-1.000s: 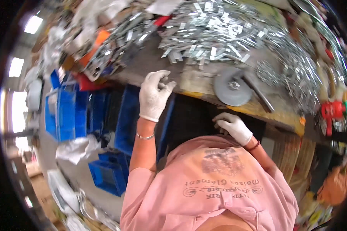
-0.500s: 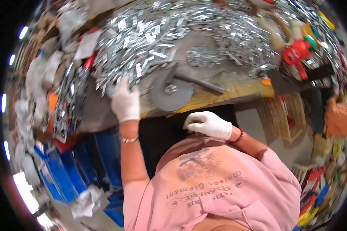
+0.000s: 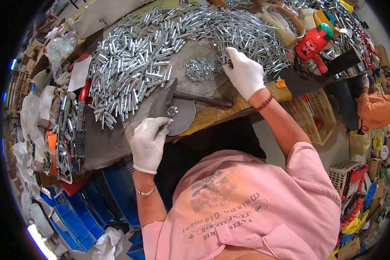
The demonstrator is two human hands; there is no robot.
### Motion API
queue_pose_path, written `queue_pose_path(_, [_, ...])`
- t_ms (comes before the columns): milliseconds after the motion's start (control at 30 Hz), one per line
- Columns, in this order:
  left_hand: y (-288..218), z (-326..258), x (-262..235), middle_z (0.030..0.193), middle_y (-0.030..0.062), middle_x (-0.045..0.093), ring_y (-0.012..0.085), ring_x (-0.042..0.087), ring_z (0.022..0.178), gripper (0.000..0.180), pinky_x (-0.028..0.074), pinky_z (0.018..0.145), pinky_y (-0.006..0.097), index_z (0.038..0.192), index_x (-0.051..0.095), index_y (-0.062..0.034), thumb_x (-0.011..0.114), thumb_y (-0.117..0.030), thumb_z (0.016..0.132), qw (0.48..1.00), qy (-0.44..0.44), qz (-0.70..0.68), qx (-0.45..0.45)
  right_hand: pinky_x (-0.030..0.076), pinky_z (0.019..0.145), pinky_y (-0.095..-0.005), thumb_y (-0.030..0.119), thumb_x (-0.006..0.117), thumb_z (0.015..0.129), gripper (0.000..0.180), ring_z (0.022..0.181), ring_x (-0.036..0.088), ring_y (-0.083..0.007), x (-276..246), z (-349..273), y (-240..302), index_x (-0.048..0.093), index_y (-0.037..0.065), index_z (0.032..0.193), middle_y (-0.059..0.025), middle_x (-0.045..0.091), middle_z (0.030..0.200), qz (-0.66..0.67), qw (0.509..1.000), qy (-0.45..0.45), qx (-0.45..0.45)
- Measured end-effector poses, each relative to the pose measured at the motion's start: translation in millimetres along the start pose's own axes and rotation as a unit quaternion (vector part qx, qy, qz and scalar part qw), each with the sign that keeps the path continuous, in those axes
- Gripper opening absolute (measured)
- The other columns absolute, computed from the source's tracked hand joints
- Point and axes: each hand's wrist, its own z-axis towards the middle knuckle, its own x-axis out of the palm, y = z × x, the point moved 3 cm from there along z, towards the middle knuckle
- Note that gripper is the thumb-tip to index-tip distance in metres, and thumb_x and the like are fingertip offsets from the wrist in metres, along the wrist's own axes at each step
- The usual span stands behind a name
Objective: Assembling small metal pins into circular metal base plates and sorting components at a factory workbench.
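Note:
My left hand [image 3: 149, 145], in a white glove, pinches a small metal piece [image 3: 169, 122] at the near edge of the bench; mostly the fingers cover it. Right beside the fingertips lies a round grey metal disc [image 3: 184, 119] with a small shiny fitting [image 3: 172, 112] on it. A hammer [image 3: 203, 99] rests across the disc, its handle pointing right. My right hand [image 3: 247, 76], also gloved, reaches to the near side of a heap of long thin metal rods [image 3: 234, 30], thumb and forefinger apart. Just left of it sits a small pile of little metal parts [image 3: 202, 69].
A large heap of short metal tubes [image 3: 130, 65] covers the bench's left. A red bottle with a green cap [image 3: 312, 43] stands right. Yellow tape [image 3: 212, 115] lines the front edge. Blue bins [image 3: 73, 221] and a plastic crate [image 3: 318, 115] are below; another person [image 3: 377, 106] is at far right.
My left hand has drawn back from the short tubes toward the disc, now pinching a small piece. My right hand has moved from near my body up to the rods.

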Motion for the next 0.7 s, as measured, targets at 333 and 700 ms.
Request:
queue_pose_path(333, [17,-2,9,0.090,0.0097,0.069,0.0309,0.068,0.086,0.014,0.054,0.077,0.042,0.094,0.077,-0.0074,0.084,-0.007,0.082,0.999,-0.040,0.018,0.024,0.060,0.088,-0.0434,0.005,0.071,0.093,0.031,0.103,0.074,-0.0366,-27,-44,0,0.075,0.010,0.123,-0.0146,0.075,0.114,0.148,0.988,-0.019,-0.033])
queue_pose_path(700, [23,-14,15,0.087,0.0095,0.069,0.0304,0.067,0.080,0.016,0.053,0.072,0.042,0.094,0.079,-0.0068,0.087,-0.004,0.080,0.996,-0.076,-0.004,0.047,0.059,0.072,-0.0432,0.013,0.072,0.091,0.010,0.083,0.071,-0.0326,-28,-77,96,0.074,0.012,0.101,-0.0078,0.065,0.098,0.156,0.931,0.123,-0.305])
